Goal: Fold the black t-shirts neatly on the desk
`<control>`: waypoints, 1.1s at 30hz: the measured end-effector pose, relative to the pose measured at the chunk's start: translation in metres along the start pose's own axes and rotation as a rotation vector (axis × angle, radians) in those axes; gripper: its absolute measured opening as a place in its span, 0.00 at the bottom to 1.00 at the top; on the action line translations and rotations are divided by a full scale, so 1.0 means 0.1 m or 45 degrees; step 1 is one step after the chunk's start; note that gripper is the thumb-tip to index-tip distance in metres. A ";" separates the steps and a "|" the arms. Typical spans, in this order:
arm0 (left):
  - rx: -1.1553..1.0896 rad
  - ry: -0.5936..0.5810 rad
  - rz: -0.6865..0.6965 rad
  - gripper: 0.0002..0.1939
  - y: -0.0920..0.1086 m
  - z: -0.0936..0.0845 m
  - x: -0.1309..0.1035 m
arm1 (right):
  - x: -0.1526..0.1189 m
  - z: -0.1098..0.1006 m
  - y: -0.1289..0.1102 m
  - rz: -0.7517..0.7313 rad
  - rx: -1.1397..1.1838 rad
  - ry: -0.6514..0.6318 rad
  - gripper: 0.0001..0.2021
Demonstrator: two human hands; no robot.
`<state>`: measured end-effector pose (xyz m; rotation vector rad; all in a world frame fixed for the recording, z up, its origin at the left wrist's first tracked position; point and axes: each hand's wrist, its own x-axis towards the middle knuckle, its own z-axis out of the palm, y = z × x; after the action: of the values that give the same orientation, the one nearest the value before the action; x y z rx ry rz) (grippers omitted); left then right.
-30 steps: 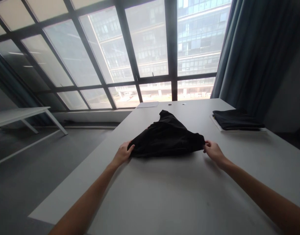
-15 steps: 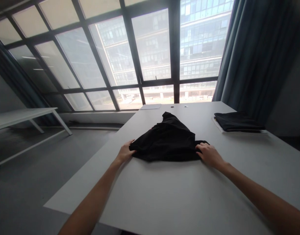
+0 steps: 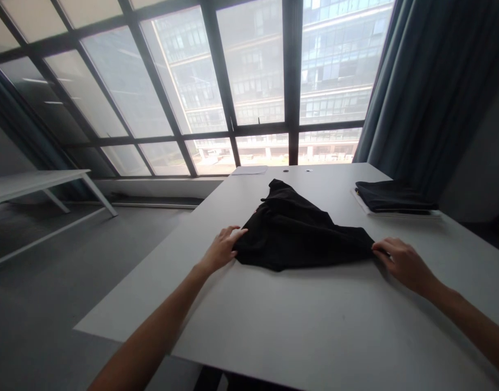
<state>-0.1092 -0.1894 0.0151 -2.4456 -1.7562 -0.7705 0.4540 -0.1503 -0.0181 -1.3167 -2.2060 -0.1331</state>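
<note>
A black garment (image 3: 290, 236) lies crumpled on the white table in front of me, its kind unclear. It rises to a peak at the far side and stretches out toward the right. My right hand (image 3: 406, 264) pinches its right corner between thumb and fingers and holds it a little off the tabletop. At the left edge of the cloth is my left hand (image 3: 223, 250), fingers apart, their tips touching the fabric without a visible grip.
Toward the right rear of the white table (image 3: 274, 320), a folded black cloth (image 3: 394, 196) rests on something white and flat. A paper sheet (image 3: 249, 170) lies at the far edge. Another table (image 3: 33, 182) stands at left; a curtain (image 3: 412, 98) hangs at right.
My right hand has moved right, drawing the garment's right corner outward. The left hand has loosened its hold, and its fingers have spread. The garment's left edge has shifted slightly right.
</note>
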 end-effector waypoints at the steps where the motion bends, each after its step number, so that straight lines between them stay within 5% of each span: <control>1: 0.003 -0.041 0.065 0.36 0.08 0.02 0.00 | -0.04 0.02 0.02 -0.006 -0.006 -0.048 0.11; 4: -0.181 -0.077 0.018 0.19 0.21 0.10 0.08 | -0.11 0.09 0.02 -0.005 -0.001 -0.136 0.12; 6: -0.459 0.100 -0.268 0.08 0.15 0.12 0.16 | -0.12 0.12 -0.01 0.007 0.009 -0.143 0.14; 10: -0.826 0.607 -0.870 0.11 -0.21 0.06 0.20 | -0.15 0.15 -0.04 0.015 0.027 -0.130 0.14; 14: -0.821 0.662 -1.050 0.08 -0.56 0.00 0.05 | -0.17 0.17 -0.04 0.025 0.026 -0.104 0.14; 16: -0.765 0.638 -1.089 0.06 -0.65 0.01 -0.02 | -0.17 0.17 -0.05 0.028 0.010 -0.084 0.15; 19: -0.642 0.629 -1.056 0.17 -0.68 0.03 -0.04 | -0.16 0.15 -0.10 0.019 -0.026 -0.040 0.17; 25: -0.314 0.342 -0.565 0.29 -0.56 0.02 0.04 | -0.14 0.12 -0.15 -0.014 -0.026 0.097 0.15; 30: -0.561 0.418 -0.725 0.14 -0.51 0.00 0.09 | -0.08 0.12 -0.28 -0.125 0.066 0.149 0.12; 33: -0.628 0.515 -0.785 0.20 -0.47 -0.01 0.21 | 0.11 0.15 -0.56 -0.112 0.249 0.149 0.10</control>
<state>-0.1470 -0.1547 0.0129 -1.7155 -2.3522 -1.7833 0.3966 -0.1649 -0.0144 -1.0794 -2.1191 -0.0261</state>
